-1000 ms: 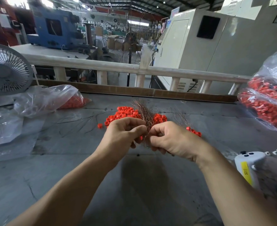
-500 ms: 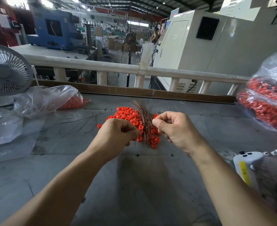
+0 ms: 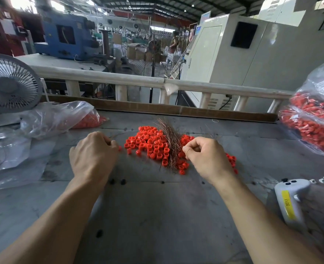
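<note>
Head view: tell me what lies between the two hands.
In the head view, a heap of red caps and a copper wire bundle lie between the left hand and right hand.

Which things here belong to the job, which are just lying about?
Job: pile of small red plastic ring caps; bundle of thin copper wires across it; left hand, right hand, both at the pile.
Lying about: clear plastic bag of red caps, left; clear bag of red parts, right; grey desk fan; white controller with yellow label.
</note>
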Available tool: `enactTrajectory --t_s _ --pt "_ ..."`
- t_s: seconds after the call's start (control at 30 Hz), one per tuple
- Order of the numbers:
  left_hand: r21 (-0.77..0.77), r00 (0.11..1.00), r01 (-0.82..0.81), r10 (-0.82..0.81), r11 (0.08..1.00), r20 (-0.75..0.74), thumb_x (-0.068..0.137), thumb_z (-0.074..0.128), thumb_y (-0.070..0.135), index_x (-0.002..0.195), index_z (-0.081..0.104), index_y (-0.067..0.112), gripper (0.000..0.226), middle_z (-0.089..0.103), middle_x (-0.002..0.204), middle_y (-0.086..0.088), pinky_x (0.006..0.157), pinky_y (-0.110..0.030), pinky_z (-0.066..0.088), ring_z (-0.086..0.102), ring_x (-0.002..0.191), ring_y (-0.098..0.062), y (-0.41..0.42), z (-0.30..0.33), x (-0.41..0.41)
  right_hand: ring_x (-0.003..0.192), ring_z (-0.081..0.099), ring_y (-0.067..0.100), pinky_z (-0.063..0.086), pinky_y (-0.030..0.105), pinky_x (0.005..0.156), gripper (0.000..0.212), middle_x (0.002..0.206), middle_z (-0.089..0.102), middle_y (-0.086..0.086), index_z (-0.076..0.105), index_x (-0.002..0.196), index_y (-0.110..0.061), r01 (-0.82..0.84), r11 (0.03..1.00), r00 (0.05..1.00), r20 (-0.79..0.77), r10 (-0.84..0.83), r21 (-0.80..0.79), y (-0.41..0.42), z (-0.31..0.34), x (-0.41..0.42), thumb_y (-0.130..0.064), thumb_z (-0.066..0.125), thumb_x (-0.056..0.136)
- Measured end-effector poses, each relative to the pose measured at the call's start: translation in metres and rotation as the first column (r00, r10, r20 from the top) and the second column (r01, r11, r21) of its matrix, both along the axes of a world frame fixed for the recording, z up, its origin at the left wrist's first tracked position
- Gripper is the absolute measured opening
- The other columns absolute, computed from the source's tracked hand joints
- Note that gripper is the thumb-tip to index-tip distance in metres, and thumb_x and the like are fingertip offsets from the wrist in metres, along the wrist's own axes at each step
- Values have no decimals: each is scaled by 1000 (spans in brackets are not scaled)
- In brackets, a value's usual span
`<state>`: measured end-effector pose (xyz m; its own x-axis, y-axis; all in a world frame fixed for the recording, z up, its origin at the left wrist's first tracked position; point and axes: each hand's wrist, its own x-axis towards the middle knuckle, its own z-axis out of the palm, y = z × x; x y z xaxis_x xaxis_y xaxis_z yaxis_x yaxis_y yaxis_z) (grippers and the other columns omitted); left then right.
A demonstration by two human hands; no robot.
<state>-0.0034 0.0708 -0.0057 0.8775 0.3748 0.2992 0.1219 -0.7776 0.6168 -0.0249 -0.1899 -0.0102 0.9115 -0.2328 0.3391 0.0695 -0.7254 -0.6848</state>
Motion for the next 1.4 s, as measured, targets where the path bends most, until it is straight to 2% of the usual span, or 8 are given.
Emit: enactTrajectory --t_s 0.2,0.4,0.63,0.77,0.87,0.97,1.1,1.4 --pt "84 999 20 -18 996 -28 92 64 36 116 69 23 28 67 123 -9 99 -44 39 57 118 -34 -1 -2 1 66 64 5 50 27 63 18 66 69 -12 70 75 -28 -18 996 998 -61 13 -83 1 0 -2 -36 76 89" --pt "38 959 284 -285 958 16 87 72 46 80 74 27 20 72 83 6 84 -40 53 68 81 -23 -34 4 -15 73 65 6 54 30 70 12 71 70 -12 71 81 -26 -66 993 998 -17 65 -101 10 4 -5 -34 76 90" --pt "220 939 337 -343 915 -11 87 66 35 89 70 26 11 71 94 8 90 -36 43 64 98 -20 -54 -13 -18 71 64 6 55 32 69 16 71 69 -11 70 80 -26 -101 988 995 -34 97 -114 22 6 -12 -36 73 93" --pt "84 953 302 -302 950 -6 88 64 30 82 70 23 11 70 87 6 81 -36 50 64 88 -23 -54 -10 -20 69 63 4 49 23 64 16 70 68 -13 71 80 -26 -109 989 994 -13 109 -103 23 7 -12 -34 72 94" --pt "-61 955 295 -295 954 5 88 64 30 74 67 22 17 68 76 5 72 -37 54 64 78 -21 -55 -6 -22 66 62 1 45 16 60 19 70 70 -12 71 78 -27 -146 989 989 -2 146 -17 24 7 -12 -35 71 94" --pt "-176 928 372 -366 911 67 85 69 32 69 66 24 19 66 66 9 59 -28 47 61 66 -6 -61 -1 -28 64 66 8 49 27 59 27 78 76 -2 75 82 -21 -228 952 971 -26 238 202 28 8 -12 -39 66 99" --pt "-157 855 517 -517 841 44 86 70 32 70 65 25 17 64 64 10 53 -27 42 57 60 -5 -76 -3 -36 67 67 17 44 30 49 22 88 79 6 77 94 -14 -253 805 959 26 284 537 33 14 -13 -28 63 102" --pt "-138 759 636 -648 759 -67 87 73 35 67 64 26 24 65 65 10 58 -27 48 59 61 -3 -81 -14 -37 69 74 19 48 21 43 15 83 78 9 73 98 -9 -139 598 988 71 137 790 21 24 -11 -14 60 103"
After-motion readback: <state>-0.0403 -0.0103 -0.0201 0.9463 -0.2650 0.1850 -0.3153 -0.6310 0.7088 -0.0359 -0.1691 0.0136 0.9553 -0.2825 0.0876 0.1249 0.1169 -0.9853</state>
